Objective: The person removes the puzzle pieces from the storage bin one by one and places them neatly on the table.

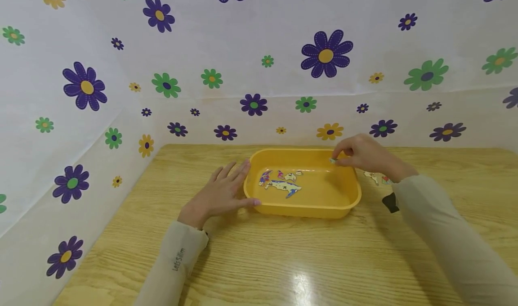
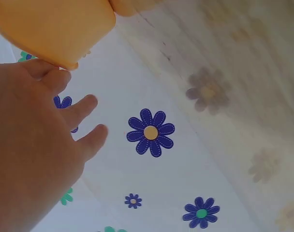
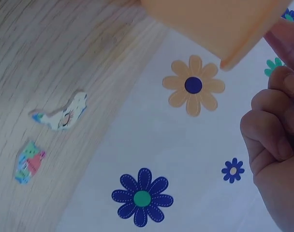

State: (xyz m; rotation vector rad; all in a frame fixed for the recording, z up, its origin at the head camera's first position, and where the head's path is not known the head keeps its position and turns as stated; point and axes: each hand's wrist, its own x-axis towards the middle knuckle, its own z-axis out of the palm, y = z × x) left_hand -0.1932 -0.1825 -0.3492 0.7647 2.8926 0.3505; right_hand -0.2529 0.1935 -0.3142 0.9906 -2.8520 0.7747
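A yellow plastic tub [image 1: 301, 210] stands on the wooden table. Against its left side rests my left hand [image 1: 220, 191], fingers spread and fairly straight, the thumb at the front rim. My right hand [image 1: 364, 154] is over the tub's far right corner, pinching a small pale-green flat piece [image 1: 332, 160] between thumb and fingertips. Inside the tub, toward the left, lie several flat printed puzzle-like pieces, the largest a cream-and-blue piece [image 1: 283, 186]. In the right wrist view the pinched piece is out of sight.
Right of the tub lie a white piece with a printed eye [image 3: 65, 113] and a green-and-red piece [image 3: 29, 163]. A black object [image 1: 390, 202] sits near the right sleeve. A flower-printed white cloth [image 1: 279, 40] hangs behind and left of the table [image 1: 259, 261].
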